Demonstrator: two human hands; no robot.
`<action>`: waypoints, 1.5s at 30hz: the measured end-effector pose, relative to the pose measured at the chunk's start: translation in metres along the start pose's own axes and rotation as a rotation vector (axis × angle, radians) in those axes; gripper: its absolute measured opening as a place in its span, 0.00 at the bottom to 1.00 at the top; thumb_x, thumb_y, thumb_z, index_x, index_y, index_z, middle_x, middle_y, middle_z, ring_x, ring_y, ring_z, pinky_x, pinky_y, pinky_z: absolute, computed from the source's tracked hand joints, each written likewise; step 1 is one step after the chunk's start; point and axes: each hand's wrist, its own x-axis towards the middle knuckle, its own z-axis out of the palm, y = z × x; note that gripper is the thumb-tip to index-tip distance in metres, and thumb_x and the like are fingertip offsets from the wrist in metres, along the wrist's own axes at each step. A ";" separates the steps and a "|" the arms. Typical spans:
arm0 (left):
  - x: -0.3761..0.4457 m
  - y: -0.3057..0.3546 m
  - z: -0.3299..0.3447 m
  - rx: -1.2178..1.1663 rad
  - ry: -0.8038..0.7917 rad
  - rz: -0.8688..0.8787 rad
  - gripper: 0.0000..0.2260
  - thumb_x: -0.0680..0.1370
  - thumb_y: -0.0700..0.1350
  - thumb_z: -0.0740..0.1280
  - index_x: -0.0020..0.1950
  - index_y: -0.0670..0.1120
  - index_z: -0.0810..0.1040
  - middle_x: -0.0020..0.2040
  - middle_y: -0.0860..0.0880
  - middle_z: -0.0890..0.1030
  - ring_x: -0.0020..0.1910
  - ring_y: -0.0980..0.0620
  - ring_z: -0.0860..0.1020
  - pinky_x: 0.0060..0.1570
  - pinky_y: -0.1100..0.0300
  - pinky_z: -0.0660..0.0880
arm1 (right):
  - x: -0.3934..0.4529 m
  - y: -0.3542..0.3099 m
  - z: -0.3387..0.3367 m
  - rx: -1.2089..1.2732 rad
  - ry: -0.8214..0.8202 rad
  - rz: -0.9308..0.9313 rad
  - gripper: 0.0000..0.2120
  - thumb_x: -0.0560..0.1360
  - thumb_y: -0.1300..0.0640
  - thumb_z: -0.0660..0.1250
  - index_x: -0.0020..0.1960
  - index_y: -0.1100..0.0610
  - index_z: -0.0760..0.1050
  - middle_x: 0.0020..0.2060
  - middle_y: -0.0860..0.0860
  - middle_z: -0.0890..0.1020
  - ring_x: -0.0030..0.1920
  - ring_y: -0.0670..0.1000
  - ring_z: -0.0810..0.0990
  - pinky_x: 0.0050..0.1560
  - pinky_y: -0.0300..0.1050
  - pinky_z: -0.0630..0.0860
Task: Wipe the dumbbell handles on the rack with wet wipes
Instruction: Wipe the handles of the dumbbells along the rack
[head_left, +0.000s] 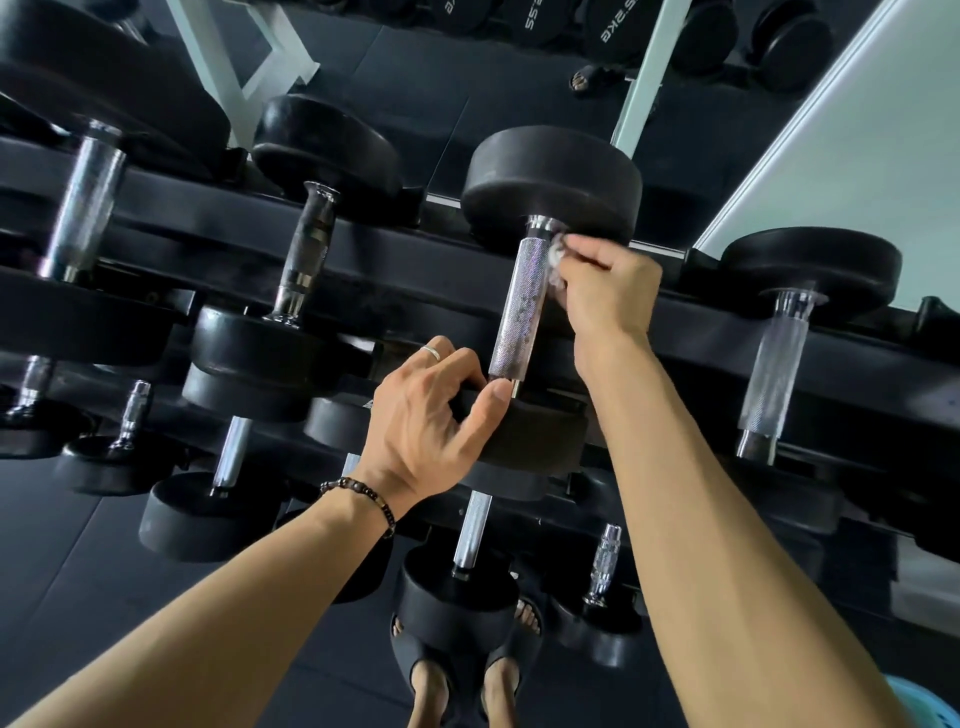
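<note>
- Right hand (605, 291) pinches a crumpled white wet wipe (557, 254) w/ curled fingers, pressed against the upper right side of a knurled chrome handle (519, 306), just below the collar at the far head.
- That handle belongs to the middle dumbbell on the top tier of the rack (363, 249); far rubber head (550, 182) sits on the back rail, near head (524, 431) on the front rail.
- Left hand (431, 415) grips the near head: fingers curled over its top edge, thumb tip lying by the handle's lower end. Ring on one finger, beaded bracelet (363, 501) at the wrist.
- Handle shows darker mottled patches along its mid part.
- Neighbour dumbbell to the left has a dark, worn-looking handle (309, 249); further left a brighter chrome one (85, 202). To the right, another dumbbell w/ a pale knurled handle (776, 369).
- Lower tiers hold smaller dumbbells, chrome handles pointing the same way.
- Mirror (545, 93) behind the rack reflects weight heads w/ "KG" lettering.
- Person's feet in dark slides (462, 670) on black floor matting below the rack.
- Teal object (930, 701) at bottom right corner; can't tell what it is.
</note>
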 end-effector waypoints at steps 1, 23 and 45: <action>0.000 0.000 0.000 -0.003 -0.003 0.000 0.18 0.77 0.61 0.56 0.36 0.50 0.70 0.35 0.52 0.69 0.33 0.53 0.69 0.33 0.60 0.65 | -0.007 0.004 -0.004 -0.023 -0.029 0.007 0.10 0.71 0.65 0.75 0.44 0.50 0.84 0.37 0.48 0.86 0.42 0.48 0.85 0.54 0.50 0.82; -0.001 0.001 -0.001 0.008 0.014 -0.006 0.22 0.77 0.61 0.56 0.36 0.45 0.73 0.35 0.53 0.69 0.33 0.53 0.69 0.34 0.60 0.66 | -0.027 0.023 -0.037 -0.499 -0.400 0.020 0.11 0.66 0.68 0.70 0.40 0.53 0.85 0.35 0.51 0.86 0.38 0.49 0.81 0.48 0.47 0.79; -0.001 0.000 0.000 -0.001 0.012 -0.010 0.21 0.78 0.62 0.56 0.35 0.46 0.72 0.35 0.51 0.70 0.34 0.51 0.70 0.34 0.58 0.68 | -0.017 0.038 -0.031 -0.194 -0.425 0.252 0.17 0.72 0.76 0.60 0.44 0.60 0.83 0.39 0.59 0.84 0.39 0.56 0.82 0.43 0.47 0.82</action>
